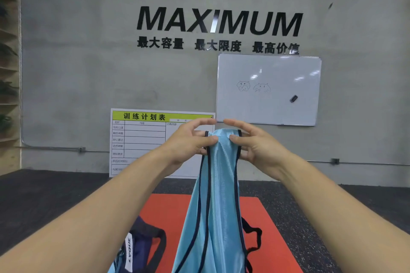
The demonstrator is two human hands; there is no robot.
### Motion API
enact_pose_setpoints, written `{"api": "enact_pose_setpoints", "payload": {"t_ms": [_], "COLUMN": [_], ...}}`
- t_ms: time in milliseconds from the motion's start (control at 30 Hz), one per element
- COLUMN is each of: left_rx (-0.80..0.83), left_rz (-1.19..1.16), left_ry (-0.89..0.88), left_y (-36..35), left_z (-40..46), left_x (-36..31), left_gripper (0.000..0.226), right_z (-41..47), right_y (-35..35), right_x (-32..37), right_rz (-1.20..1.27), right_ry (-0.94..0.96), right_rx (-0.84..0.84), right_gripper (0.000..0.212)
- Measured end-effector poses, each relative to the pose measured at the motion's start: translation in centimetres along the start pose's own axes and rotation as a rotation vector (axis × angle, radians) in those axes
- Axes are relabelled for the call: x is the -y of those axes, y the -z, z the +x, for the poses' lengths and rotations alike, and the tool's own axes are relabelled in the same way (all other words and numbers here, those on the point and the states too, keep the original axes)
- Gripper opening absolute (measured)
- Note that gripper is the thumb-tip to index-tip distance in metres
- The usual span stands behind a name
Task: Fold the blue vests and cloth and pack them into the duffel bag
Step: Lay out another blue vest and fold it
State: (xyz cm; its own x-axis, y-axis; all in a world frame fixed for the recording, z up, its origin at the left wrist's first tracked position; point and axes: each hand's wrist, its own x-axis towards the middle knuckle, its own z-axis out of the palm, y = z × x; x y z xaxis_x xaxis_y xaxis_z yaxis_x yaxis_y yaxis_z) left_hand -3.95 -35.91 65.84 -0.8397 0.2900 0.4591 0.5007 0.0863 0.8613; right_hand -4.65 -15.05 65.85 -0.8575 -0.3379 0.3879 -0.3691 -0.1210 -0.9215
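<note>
While both hands, left (188,142) and right (253,142), pinch the vest (217,206) by its top, hanging above the mat (266,228) beside the bag (142,246), matching the shoulder straps first should keep the fold square.

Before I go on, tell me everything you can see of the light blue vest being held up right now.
The light blue mesh-like vest with dark navy trim hangs vertically, bunched and unfolded, above the red floor mat. Its top edge is pinched between thumb and fingers of the left hand and the right hand, close together. The fabric looks thin and shiny. Dark piping runs down in long lines. Its lower end leaves the frame.
</note>
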Motion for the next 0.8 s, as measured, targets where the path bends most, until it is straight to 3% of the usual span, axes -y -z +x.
{"api": "enact_pose_setpoints", "payload": {"t_ms": [133, 233, 333, 500, 600, 700, 800], "left_rx": [-0.049, -0.116, -0.144, -0.194, -0.237, -0.245, -0.216], "left_rz": [0.180, 0.439, 0.608, 0.627, 0.617, 0.586, 0.536], "left_ry": [-0.035, -0.099, -0.171, -0.241, -0.251, -0.246, -0.247], "left_y": [0.5, 0.9, 1.1, 1.0, 0.9, 1.0, 1.0], "left_z": [0.2, 0.7, 0.9, 1.2, 1.4, 1.6, 1.5], "left_x": [0.0, 0.3, 0.4, 0.5, 0.5, 0.7, 0.7], "left_gripper": [0.030, 0.009, 0.016, 0.020, 0.020, 0.019, 0.017], "right_z": [-0.5, -0.4, -0.2, -0.3, 0.0, -0.1, -0.6], "right_y": [0.2, 0.3, 0.2, -0.7, -0.9, -0.9, -1.3], "right_x": [0.2, 0.6, 0.9, 0.4, -0.4, -1.1, -1.2], "right_rz": [-0.099, -0.138, -0.308, -0.531, -0.659, -0.507, -0.405], "right_ry": [-0.071, -0.044, 0.007, 0.140, 0.264, 0.272, 0.250], "right_rx": [0.085, 0.019, -0.053, -0.072, -0.144, -0.042, 0.040], "right_gripper": [0.039, 0.036, 0.035, 0.039, 0.029, 0.016, 0.016]}}
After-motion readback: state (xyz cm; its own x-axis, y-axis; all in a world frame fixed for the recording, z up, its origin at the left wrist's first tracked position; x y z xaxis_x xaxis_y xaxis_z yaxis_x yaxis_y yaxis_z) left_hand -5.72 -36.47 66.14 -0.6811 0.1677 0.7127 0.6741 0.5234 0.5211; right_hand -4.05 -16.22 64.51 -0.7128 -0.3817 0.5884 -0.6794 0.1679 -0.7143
